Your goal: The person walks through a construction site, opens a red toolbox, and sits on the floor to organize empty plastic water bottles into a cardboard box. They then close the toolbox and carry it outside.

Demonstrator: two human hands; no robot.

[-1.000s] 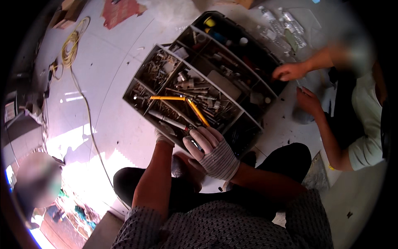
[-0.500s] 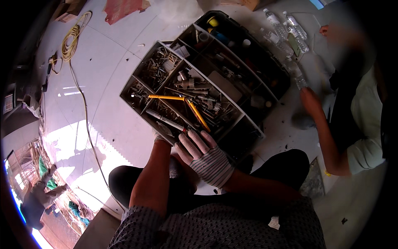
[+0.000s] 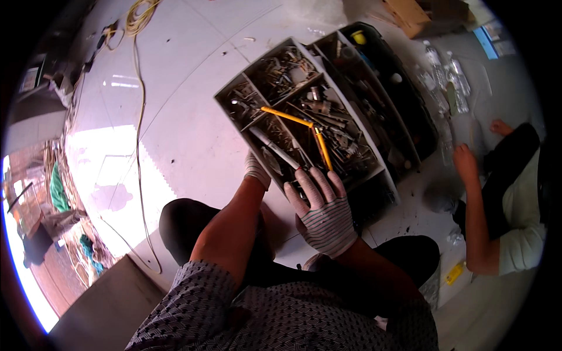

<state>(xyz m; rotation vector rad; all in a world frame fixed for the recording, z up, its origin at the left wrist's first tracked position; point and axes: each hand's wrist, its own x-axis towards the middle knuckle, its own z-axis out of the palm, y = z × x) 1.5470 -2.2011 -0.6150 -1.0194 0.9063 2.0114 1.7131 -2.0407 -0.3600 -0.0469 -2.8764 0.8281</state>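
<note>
A grey divided parts tray (image 3: pixel 246 77) sits slanted over a dark toolbox (image 3: pixel 430 131), filled with screws, drill bits and other metal pieces. On top lie a yellow-handled tool (image 3: pixel 288 117) spread at an angle and a pale pen-shaped tool (image 3: pixel 275 146). My left hand (image 3: pixel 256 169), in a striped white glove, holds the tray's near-left side, its fingertips hidden by the tray. Gloved alike, my right hand (image 3: pixel 323 213) grips the near rim, with separated fingers reaching over it into the tray and the thumb out of sight.
On the right, another person's hand (image 3: pixel 466 164) is close to several clear plastic bottles (image 3: pixel 458 73). A cardboard box (image 3: pixel 413 17) stands at the far right. Along the left floor runs a pale cable (image 3: pixel 139 88) from a coil. A yellow object (image 3: pixel 454 274) lies low at right.
My view has turned, so the whole scene sits differently in the picture. Both my hands keep their places on the tray. The other person's hands have come closer together.
</note>
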